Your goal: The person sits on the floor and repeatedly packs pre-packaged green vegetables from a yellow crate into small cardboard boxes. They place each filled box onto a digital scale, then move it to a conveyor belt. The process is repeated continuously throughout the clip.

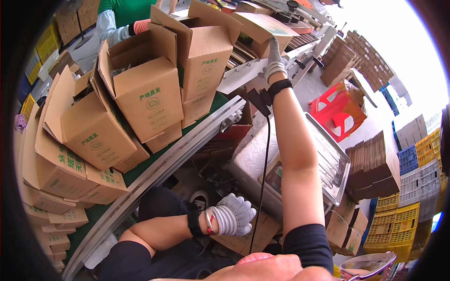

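Observation:
My right hand (pixel 275 60), in a grey knit glove, reaches out at the top centre and lies against the near side of a cardboard box (pixel 262 26) on a roller conveyor (pixel 242 54). Its fingers are extended and do not wrap around the box. My left hand (pixel 235 215), in a similar glove, hangs low near my lap with its fingers loosely curled; nothing shows in it. Open-flapped cardboard boxes (pixel 149 95) stand in a row on the green belt (pixel 135 172) to the left, another tall open box (pixel 209 59) being closest to the rollers. A black cable (pixel 265 158) hangs beside my right forearm.
A metal belt rail (pixel 168 161) crosses before me. Right of it stand a scale with a metal tray (pixel 330 158), a red plastic stool (pixel 337 109), flattened cardboard (pixel 372 168) and yellow crates (pixel 393 224). A co-worker's gloved hand (pixel 141 26) is behind the boxes.

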{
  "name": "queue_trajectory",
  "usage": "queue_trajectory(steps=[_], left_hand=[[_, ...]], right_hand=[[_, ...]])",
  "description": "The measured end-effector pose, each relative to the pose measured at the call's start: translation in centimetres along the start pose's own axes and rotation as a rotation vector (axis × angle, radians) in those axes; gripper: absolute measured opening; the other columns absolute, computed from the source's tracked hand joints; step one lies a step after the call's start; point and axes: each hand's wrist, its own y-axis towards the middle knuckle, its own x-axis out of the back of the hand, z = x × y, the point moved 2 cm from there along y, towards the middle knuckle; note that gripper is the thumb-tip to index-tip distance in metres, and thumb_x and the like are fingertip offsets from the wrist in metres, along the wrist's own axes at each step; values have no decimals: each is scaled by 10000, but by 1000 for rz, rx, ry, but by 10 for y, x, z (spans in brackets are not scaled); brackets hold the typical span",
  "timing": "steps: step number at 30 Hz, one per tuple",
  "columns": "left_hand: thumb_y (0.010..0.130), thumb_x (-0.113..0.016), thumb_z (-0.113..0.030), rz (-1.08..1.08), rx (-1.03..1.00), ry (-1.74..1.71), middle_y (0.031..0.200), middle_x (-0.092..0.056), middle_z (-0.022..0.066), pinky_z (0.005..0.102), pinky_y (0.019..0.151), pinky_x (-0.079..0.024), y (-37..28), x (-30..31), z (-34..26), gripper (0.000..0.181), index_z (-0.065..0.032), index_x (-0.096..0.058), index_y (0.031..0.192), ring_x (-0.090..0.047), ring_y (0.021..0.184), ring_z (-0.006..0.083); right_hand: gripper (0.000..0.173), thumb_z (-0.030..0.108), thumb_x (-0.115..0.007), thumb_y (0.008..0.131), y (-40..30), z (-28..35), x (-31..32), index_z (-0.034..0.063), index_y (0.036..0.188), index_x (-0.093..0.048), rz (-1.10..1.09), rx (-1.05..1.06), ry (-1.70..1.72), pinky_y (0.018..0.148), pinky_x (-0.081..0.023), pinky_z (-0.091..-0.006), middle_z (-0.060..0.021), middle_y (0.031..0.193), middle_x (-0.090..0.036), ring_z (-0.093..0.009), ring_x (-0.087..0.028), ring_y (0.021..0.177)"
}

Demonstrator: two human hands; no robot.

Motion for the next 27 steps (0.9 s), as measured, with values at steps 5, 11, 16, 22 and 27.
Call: queue_trajectory(steps=[5,11,16,22,27], left_hand=[[777,-541,-353,-61,-24,-68,820,-610,137,419,694,-484,6,-5,-3,318,-55,-616,860,-612,774,287],[756,-567,-335,-85,5,-35,770,-589,117,410,642,-469,13,-7,5,285,-63,-599,832,-603,727,280],[727,-590,-314,-40,-3,-72,768,-603,104,404,656,-466,5,-8,-3,250,-76,-612,799,-607,736,266],[725,-583,-302,-1,-26,-76,813,-633,103,416,700,-472,3,-10,-10,252,-76,-646,818,-626,786,270],[746,-580,-357,-36,-62,-37,792,-603,110,400,675,-466,1,-15,-11,313,-61,-614,842,-609,751,267]], right_hand=[[867,550,-734,657,-4,26,-24,139,1336,-387,111,-225,220,892,-349,-639,-100,1317,-468,-367,-469,1143],[640,410,-678,719,23,19,-29,212,1287,-459,227,-267,174,932,-308,-614,-71,1264,-524,-314,-456,1161],[967,209,-824,558,-36,23,-25,64,1365,-312,84,39,211,804,-473,-548,-154,1268,-479,-317,-505,1120],[1256,240,-869,488,-76,32,-44,34,1435,-70,235,582,-319,1035,-366,-369,-235,1326,-358,-345,-408,1216],[1413,325,-909,374,-82,4,-58,61,1441,-22,336,910,-550,1078,-312,-407,-226,1315,-292,-388,-325,1254]])
